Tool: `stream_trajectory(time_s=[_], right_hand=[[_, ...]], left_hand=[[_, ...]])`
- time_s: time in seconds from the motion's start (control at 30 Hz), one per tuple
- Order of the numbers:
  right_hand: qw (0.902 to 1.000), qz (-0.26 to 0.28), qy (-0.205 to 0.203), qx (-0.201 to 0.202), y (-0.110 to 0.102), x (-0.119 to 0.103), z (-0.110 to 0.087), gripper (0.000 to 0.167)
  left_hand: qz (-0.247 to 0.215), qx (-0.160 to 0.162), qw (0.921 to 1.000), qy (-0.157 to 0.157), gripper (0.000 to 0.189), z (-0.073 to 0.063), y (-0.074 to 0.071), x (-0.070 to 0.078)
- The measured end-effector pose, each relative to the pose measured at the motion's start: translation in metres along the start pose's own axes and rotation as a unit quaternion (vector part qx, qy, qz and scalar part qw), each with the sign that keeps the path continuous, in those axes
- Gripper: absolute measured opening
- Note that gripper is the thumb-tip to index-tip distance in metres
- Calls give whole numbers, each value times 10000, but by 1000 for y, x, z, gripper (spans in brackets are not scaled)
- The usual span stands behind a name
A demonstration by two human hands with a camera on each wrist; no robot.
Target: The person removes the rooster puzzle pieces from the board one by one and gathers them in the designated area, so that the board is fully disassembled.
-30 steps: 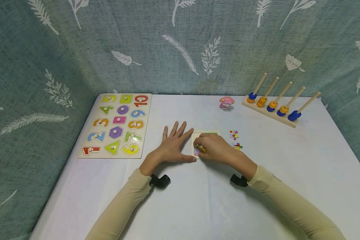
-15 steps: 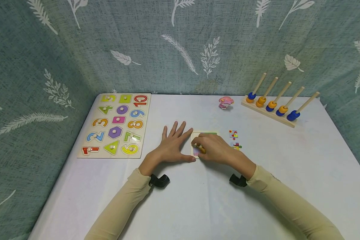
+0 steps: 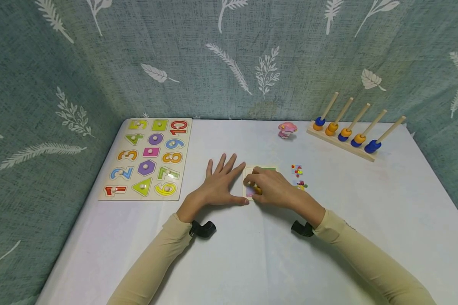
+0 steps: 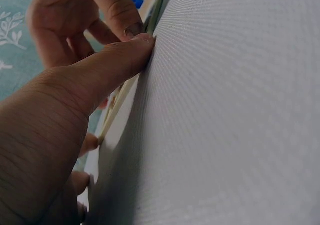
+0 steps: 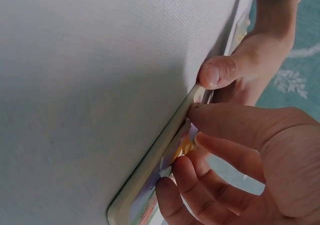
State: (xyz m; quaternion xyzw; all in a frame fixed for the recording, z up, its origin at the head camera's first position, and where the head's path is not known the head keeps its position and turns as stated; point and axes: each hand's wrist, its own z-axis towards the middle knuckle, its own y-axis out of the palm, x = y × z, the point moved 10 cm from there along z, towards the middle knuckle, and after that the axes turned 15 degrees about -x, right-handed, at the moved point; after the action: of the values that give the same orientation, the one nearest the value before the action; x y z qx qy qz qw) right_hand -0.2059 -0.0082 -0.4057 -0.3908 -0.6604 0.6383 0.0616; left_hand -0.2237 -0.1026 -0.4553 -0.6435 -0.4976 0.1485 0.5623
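A small framed jigsaw puzzle [image 3: 270,169] lies flat on the table, with a pale wooden rim and a partly visible picture. My left hand [image 3: 223,186] rests beside its left edge with fingers spread; the thumb [image 4: 127,55] touches the rim's near corner. Over the frame, my right hand [image 3: 272,186] pinches a yellow-orange puzzle piece [image 3: 257,189] between thumb and fingers, at the left part of the picture. In the right wrist view the puzzle's rim [image 5: 150,160] runs under those fingers, which hide much of the piece. Two loose puzzle pieces [image 3: 297,170] lie right of the frame.
A number and shape peg board [image 3: 156,169] lies at the left. At the back stands a pink figurine [image 3: 287,129]. A wooden bead stacker [image 3: 341,144] with upright pegs stands back right. Leaf-patterned cloth [image 3: 198,76] hangs behind the white table [image 3: 229,262].
The right fingers shift very slightly, and the yellow-orange piece between them shows less of its upper part. My left hand stays in place.
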Motion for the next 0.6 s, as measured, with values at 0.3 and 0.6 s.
stream_trajectory(time_s=[0.3, 0.6], right_hand=[[9999, -160, 15, 27, 0, -1, 0, 24], [9993, -337, 31, 134, -2, -3, -1, 23]], left_hand=[[-46, 40, 10000, 12, 112, 1, 0, -1], [-54, 39, 10000, 28, 112, 0, -1, 0]])
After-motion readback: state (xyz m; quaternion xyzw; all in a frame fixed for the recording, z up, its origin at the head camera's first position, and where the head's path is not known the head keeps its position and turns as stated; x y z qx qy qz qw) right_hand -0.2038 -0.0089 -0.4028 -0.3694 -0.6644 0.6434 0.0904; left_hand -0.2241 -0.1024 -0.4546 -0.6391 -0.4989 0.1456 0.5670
